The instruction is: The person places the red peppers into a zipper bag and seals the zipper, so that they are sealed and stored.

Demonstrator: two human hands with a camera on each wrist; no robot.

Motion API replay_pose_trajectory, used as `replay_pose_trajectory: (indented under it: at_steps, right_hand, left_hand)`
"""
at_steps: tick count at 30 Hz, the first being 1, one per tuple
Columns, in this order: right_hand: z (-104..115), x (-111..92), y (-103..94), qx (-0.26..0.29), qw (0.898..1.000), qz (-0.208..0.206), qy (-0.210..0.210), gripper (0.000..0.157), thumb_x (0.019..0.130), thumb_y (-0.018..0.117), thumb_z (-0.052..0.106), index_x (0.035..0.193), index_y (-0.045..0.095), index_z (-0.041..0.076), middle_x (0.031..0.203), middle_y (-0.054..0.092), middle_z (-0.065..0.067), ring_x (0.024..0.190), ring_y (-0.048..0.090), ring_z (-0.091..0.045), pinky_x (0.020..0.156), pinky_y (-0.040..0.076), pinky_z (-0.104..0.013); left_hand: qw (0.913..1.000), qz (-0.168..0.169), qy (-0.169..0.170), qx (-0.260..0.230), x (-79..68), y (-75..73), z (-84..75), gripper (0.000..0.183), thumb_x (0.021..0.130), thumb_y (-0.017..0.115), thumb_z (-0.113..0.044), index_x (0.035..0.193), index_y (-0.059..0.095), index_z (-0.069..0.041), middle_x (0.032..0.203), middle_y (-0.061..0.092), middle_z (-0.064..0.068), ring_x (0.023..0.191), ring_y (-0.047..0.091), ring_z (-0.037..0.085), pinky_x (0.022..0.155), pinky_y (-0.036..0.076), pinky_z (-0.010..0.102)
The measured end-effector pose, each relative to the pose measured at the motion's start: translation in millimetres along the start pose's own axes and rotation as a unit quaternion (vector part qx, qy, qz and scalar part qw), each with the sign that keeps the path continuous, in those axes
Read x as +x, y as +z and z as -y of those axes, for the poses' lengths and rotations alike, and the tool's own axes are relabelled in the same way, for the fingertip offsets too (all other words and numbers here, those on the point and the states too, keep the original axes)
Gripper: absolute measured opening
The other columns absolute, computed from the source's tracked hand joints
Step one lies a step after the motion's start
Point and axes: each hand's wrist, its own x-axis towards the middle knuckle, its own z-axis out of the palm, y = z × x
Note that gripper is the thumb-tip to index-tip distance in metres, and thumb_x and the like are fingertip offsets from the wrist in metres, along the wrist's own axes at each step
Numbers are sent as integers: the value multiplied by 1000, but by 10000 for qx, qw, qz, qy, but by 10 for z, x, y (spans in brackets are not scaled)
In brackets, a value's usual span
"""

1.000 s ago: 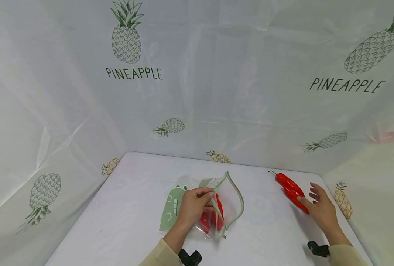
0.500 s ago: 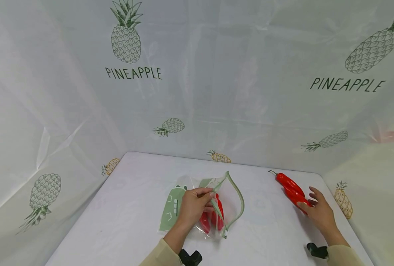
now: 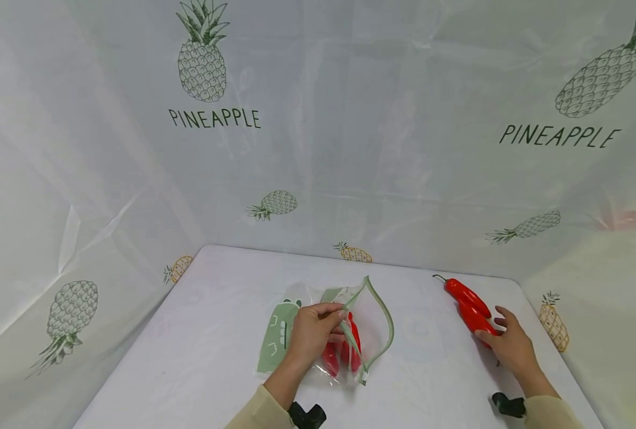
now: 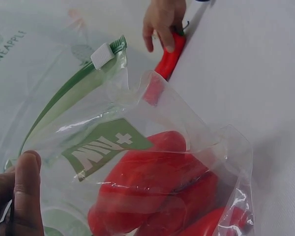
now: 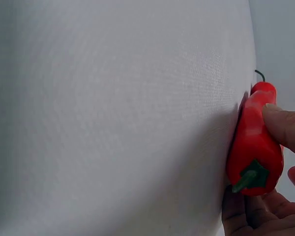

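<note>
Left hand [image 3: 313, 331] pinching bag [image 4: 108, 148], right hand [image 3: 513, 347] apart, seemingly gripping pepper [image 5: 255, 140] near table edge [image 3: 565, 376]

A pale sheet [image 3: 360, 149] rises behind the white table [image 3: 189, 363] and along its left and right; it bears 5 green pineapples [image 3: 202, 71] and 3 yellow pineapples [image 3: 554, 325]; lettering [image 3: 214, 118] runs under 2 green prints; a faint red blur [image 3: 621, 220] shows at right.
</note>
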Motion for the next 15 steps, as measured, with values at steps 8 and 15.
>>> replay_pose_trajectory:
  at_steps: [8,15]
  right_hand:
    - [76,-38,30,120,9997,195,-67,96,97,76,21,164,13,-6,153,34,-43,135,40,-62,103,51,-68]
    - [157,-86,22,772,9957,454,-218,92,102,70,26,164,11,-7,153,38,-42,135,43,-57,100,61,-57]
  left_hand:
    - [10000,-15,-8,94,-7,-6,4,22,97,77,-14,117,79,-3,97,77,10,68,73,13,66,67,31]
    - [10000,5,-25,56,-15,-5,-7,23,97,77,-13,117,79,-2,96,77,10,67,73,13,65,67,31]
